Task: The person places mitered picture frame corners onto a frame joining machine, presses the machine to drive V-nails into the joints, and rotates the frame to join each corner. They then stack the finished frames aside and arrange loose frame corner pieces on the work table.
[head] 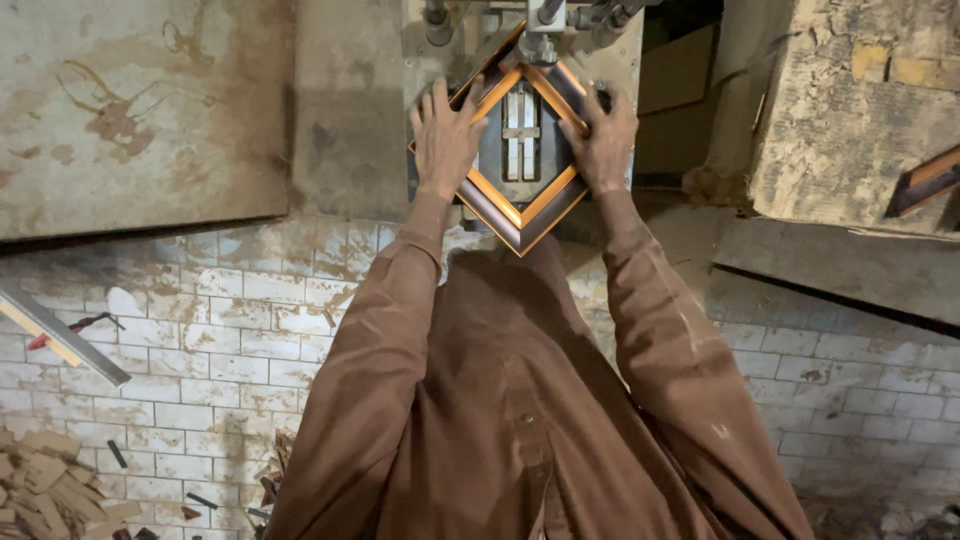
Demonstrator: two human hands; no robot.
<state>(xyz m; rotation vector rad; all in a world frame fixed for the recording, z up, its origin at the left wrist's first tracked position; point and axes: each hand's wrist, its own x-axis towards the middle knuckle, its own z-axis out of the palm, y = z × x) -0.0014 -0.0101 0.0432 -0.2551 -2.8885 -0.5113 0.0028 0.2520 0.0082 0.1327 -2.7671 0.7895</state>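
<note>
While my left hand (445, 135) lies flat, fingers spread, over the upper left side of a small square picture frame (520, 215), my right hand (603, 140) presses the upper right side the same way; neither hand is closed around it, both simply bear down on the moulding. I have the frame turned corner-on like a diamond on the metal worktop (350, 120) of a frame-joining machine (530, 25), its far corner tucked under the machine's clamp head and its near corner hanging just past the edge toward my chest. Dark brown outside with an orange-gold inner lip, the moulding looks light and stiff, though its mitred corners are probably the weak spots, so I judge the safest hold is along the straight sides, close to the corner being worked. From this angle I cannot tell whether the clamp is touching the wood. Below, offcuts of wood (45, 490) lie heaped on the tiled floor (230, 340) to my left, and a pale length of moulding (60, 335) leans nearby. My brown sleeves fill the foreground.
</note>
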